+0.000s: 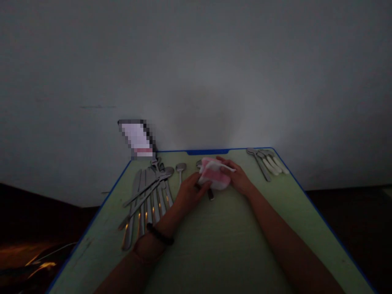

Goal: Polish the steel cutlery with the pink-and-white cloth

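Note:
Both my hands hold a folded pink-and-white cloth (219, 179) over the far middle of the table. My left hand (192, 191) pinches its near left side, with a dark bracelet on that wrist. At the cloth's right edge, the fingers of my right hand (238, 176) are closed on it. A piece of cutlery shows partly from under the cloth: a dark handle end (210, 194) below it and a rounded metal tip (199, 163) at its upper left. Whether a hand touches this piece is hidden. A spoon (181, 168) lies just left of the cloth, partly behind my left hand.
Several knives (147, 200) lie side by side on the left, with long spoons (145, 188) across them. At the far right are several spoons (271, 161), some with white handles. A blurred-out phone-like screen (136, 136) stands at the back left. The green table (226, 253) has a blue edge against a wall.

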The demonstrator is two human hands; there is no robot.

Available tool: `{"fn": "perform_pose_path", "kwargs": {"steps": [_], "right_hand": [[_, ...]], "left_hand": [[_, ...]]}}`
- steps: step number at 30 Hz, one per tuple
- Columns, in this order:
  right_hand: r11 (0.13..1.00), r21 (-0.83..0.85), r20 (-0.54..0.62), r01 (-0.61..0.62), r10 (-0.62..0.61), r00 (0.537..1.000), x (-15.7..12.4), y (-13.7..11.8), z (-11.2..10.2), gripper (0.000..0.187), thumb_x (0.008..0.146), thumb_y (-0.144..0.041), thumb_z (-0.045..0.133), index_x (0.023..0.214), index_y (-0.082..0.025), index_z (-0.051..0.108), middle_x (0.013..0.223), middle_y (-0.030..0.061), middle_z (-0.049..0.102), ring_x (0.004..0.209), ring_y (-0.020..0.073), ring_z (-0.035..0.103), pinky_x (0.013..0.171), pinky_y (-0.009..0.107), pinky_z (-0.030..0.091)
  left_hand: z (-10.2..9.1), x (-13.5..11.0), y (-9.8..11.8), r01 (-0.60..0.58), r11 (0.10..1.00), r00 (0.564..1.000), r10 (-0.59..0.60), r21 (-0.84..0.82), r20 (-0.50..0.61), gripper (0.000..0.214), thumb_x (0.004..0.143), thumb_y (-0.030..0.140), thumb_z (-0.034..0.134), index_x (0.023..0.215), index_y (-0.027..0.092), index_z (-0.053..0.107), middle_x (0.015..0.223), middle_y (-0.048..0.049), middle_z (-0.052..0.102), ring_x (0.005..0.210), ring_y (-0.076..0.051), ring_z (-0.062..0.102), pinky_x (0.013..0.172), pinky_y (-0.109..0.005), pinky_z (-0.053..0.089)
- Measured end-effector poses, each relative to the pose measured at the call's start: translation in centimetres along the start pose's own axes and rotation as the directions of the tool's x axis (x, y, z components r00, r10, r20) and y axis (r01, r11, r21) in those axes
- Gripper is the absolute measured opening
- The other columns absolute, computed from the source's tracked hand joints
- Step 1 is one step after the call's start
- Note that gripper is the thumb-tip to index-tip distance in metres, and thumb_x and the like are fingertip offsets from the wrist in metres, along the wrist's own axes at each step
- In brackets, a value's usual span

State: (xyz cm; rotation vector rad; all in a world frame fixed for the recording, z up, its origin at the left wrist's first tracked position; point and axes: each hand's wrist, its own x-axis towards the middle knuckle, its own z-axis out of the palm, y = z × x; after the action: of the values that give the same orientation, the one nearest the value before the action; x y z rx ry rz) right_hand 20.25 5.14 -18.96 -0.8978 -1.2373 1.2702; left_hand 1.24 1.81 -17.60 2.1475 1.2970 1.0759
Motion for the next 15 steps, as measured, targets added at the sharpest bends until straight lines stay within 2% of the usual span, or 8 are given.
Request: {"fn": "perform_pose_path", "kwargs": {"steps": [3,5,6,8,10,11,13,15], "right_hand": [[0.988,-0.144,-0.087,0.058,-0.071,0.994,-0.2,0.0,0.9,0.027,0.073,-0.038,0.061,0.092,-0.022,0.054,0.127,0.0087,0.049,0.108,0.0207,0.052,0.092,0.041,0.042],[0.92,-0.351,-0.239,0.174,-0.268,0.933,-0.6,-0.1,1.4,0.038,0.074,-0.038,0.059,0.107,-0.022,0.047,0.123,0.0101,0.047,0.11,0.0213,0.049,0.092,0.042,0.041],[0.849,-0.473,-0.249,0.238,-0.387,0.888,-0.8,-0.2,1.6,0.04,0.075,-0.038,0.057,0.109,-0.022,0.046,0.121,0.0106,0.046,0.112,0.0221,0.046,0.095,0.043,0.038],[0.671,-0.652,-0.075,0.353,-0.52,0.851,-1.5,-0.6,2.0,0.041,0.072,-0.036,0.058,0.109,-0.021,0.048,0.116,0.0105,0.045,0.114,0.0241,0.042,0.098,0.045,0.034],[0.526,-0.726,0.141,0.442,-0.515,0.845,-2.0,-1.0,2.5,0.048,0.067,-0.034,0.062,0.111,-0.02,0.048,0.114,0.0103,0.044,0.112,0.0261,0.042,0.098,0.045,0.033],[0.483,-0.745,0.199,0.459,-0.496,0.845,-2.3,-1.1,2.8,0.054,0.065,-0.032,0.063,0.115,-0.02,0.047,0.116,0.0106,0.044,0.113,0.027,0.041,0.098,0.046,0.032],[0.445,-0.763,0.252,0.469,-0.464,0.849,-2.5,-1.3,3.3,0.06,0.063,-0.029,0.063,0.12,-0.02,0.044,0.117,0.0115,0.046,0.112,0.0279,0.042,0.097,0.046,0.032],[0.463,-0.755,0.26,0.464,-0.438,0.86,-2.5,-1.3,3.6,0.059,0.066,-0.029,0.062,0.121,-0.021,0.042,0.116,0.0119,0.05,0.11,0.0276,0.044,0.096,0.046,0.032]], "left_hand": [[0.1,0.0,0.0,0.033,0.999,0.999,-0.033,-0.017,-0.017,0.021,0.083,0.037,0.052,0.089,0.017,0.055,0.074,-0.0008,0.062,0.06,-0.013,0.059,0.055,-0.022,0.049],[0.1,0.1,-0.1,0.084,0.995,0.994,-0.088,-0.057,-0.068,0.027,0.083,0.038,0.052,0.1,0.018,0.051,0.081,-0.0021,0.064,0.062,-0.013,0.062,0.055,-0.022,0.05],[0.1,0.2,-0.2,0.122,0.989,0.986,-0.13,-0.088,-0.101,0.031,0.082,0.039,0.052,0.104,0.018,0.048,0.084,-0.0029,0.064,0.062,-0.013,0.063,0.054,-0.023,0.051],[0.0,0.3,-0.3,0.195,0.969,0.963,-0.218,-0.155,-0.156,0.036,0.082,0.039,0.053,0.109,0.018,0.043,0.087,-0.0038,0.065,0.061,-0.014,0.063,0.053,-0.024,0.051],[-0.2,0.3,-0.2,0.207,0.957,0.956,-0.242,-0.203,-0.165,0.037,0.083,0.038,0.051,0.112,0.018,0.04,0.089,-0.0046,0.065,0.064,-0.015,0.064,0.054,-0.024,0.051],[-0.2,0.2,-0.2,0.179,0.959,0.965,-0.215,-0.221,-0.151,0.038,0.084,0.037,0.05,0.114,0.018,0.037,0.091,-0.0056,0.064,0.069,-0.016,0.065,0.057,-0.025,0.052],[-0.4,-0.2,0.1,0.071,0.966,0.99,-0.099,-0.248,-0.103,0.039,0.086,0.032,0.046,0.12,0.018,0.032,0.102,-0.0086,0.062,0.082,-0.017,0.064,0.068,-0.028,0.053],[-0.5,-0.5,0.5,-0.065,0.969,0.997,0.056,-0.237,-0.045,0.041,0.087,0.027,0.044,0.124,0.018,0.029,0.112,-0.0115,0.057,0.095,-0.018,0.061,0.081,-0.032,0.049]]}}
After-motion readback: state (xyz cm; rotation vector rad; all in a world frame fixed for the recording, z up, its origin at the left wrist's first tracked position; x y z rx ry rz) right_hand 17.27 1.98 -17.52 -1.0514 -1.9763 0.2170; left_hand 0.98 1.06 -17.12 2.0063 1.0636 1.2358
